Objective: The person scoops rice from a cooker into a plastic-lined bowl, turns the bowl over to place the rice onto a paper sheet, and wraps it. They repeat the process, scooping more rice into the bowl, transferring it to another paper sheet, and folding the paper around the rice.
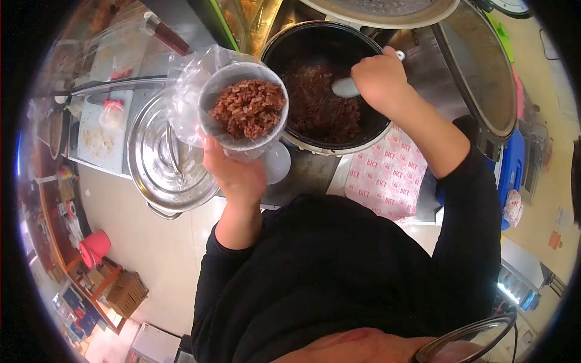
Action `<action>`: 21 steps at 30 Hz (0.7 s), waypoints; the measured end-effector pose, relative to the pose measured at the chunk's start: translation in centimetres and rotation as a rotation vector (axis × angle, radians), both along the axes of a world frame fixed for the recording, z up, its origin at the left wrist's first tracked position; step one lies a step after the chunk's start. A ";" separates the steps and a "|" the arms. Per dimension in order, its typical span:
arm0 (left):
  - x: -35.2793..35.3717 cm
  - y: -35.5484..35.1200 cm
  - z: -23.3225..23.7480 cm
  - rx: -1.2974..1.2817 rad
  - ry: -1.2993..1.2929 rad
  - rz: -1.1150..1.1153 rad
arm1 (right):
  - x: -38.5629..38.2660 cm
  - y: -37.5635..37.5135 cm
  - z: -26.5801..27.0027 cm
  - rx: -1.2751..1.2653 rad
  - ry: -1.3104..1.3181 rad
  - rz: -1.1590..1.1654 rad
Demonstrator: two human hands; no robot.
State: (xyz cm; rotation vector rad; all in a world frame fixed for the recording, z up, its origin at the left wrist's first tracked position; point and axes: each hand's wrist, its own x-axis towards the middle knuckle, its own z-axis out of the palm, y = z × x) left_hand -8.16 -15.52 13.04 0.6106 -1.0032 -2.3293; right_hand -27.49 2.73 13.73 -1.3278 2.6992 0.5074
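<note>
My left hand (233, 172) holds up a round bowl (207, 100) lined with clear plastic (183, 91), with reddish-brown cooked rice (249, 109) heaped inside. To its right is a large black-lined cooker pot (281, 48) with more dark rice (327, 112) on its bottom. My right hand (378, 75) is closed around the handle of a pale rice paddle (345, 88) over the pot's right side. The paddle's blade points left above the rice. A small white bowl (278, 163) sits below the pot, partly behind my left hand.
A large steel lid (151, 154) covers a pot at the left. Beyond it lies a white cutting board (103, 142). Printed paper (387, 172) lies below the cooker pot, right of centre. An open lid (387, 7) overhangs the cooker's top edge. A red bucket (95, 247) stands at lower left.
</note>
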 end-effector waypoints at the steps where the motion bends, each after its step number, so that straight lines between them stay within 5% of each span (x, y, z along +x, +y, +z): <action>1: 0.0 -0.1 0.0 0.050 -0.008 -0.007 | -0.4 -0.1 -0.3 0.087 -0.032 0.033; 8: 0.5 -0.3 -0.7 0.232 -0.012 -0.079 | 0.7 -0.6 -2.4 0.141 -0.287 0.142; 16: 0.0 -0.1 -0.1 0.268 -0.022 -0.056 | -1.4 -1.4 -0.8 -0.022 -0.875 -0.131; 21: 0.1 0.1 -0.2 0.201 -0.075 -0.018 | -1.3 -2.4 -1.9 -0.198 -0.495 -0.369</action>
